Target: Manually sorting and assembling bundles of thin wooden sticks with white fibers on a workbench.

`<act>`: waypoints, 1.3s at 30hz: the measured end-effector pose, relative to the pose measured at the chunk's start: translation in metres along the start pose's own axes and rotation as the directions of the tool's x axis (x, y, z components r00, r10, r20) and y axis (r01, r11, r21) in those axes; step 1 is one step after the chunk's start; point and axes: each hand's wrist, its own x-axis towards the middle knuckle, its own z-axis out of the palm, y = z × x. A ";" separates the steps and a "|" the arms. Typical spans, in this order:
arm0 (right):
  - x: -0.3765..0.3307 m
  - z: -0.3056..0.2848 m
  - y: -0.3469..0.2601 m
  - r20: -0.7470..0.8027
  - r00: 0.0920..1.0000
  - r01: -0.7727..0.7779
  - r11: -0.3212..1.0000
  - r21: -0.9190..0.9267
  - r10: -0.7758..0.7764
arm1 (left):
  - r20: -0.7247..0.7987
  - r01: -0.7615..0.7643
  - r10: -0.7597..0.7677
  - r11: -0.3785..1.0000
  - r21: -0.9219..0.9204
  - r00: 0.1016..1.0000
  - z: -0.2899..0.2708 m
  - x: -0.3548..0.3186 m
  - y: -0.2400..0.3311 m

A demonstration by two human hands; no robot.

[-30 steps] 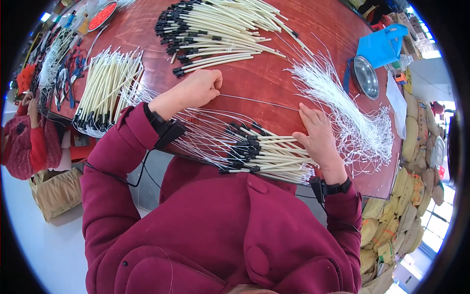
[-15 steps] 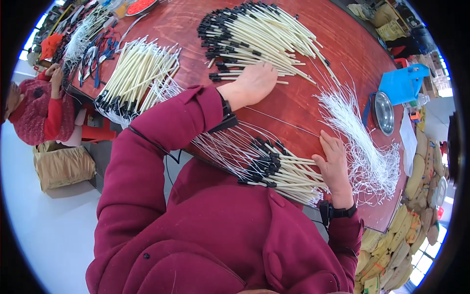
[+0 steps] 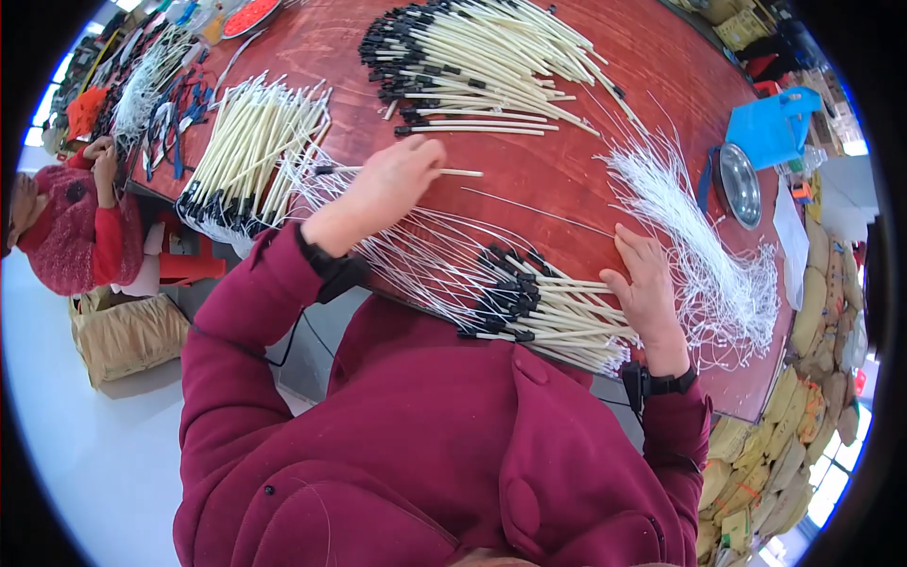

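Observation:
My left hand [image 3: 387,184] is closed around a thin cream stick [image 3: 463,173] with a black end, held roughly level above the red table. Its black end pokes out on the left of the hand, the plain end on the right. My right hand [image 3: 647,283] pinches the end of a white string [image 3: 539,210], which stretches left toward the stick. Just below that hand lies a bundle of cream sticks [image 3: 576,321] with black ends, their white strings [image 3: 416,265] trailing left. Beyond my left hand is a large pile of similar sticks [image 3: 501,61].
A heap of loose white strings [image 3: 690,236] lies right of my right hand. Another stack of sticks [image 3: 250,142] sits at the left. A metal bowl [image 3: 739,186] and a blue container [image 3: 770,128] stand at the right edge. Another person [image 3: 80,222] sits at far left.
My left hand has drawn back from the large pile, toward me and to the left, with one stick in it. The right hand stays in nearly the same place, still pinching the string.

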 end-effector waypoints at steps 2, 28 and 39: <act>0.000 -0.001 -0.001 -0.005 1.000 -0.002 1.000 -0.003 0.002 | 0.034 0.109 -0.108 0.994 -0.022 0.994 -0.013 -0.012 -0.004; 0.000 -0.003 -0.012 0.006 1.000 -0.013 0.995 -0.099 0.014 | 0.138 0.163 -0.142 0.975 -0.152 0.980 -0.017 -0.017 -0.004; -0.001 -0.002 -0.024 0.126 0.991 -0.009 0.984 -0.175 0.031 | 0.177 -0.325 0.299 0.936 0.137 0.938 0.044 0.040 0.029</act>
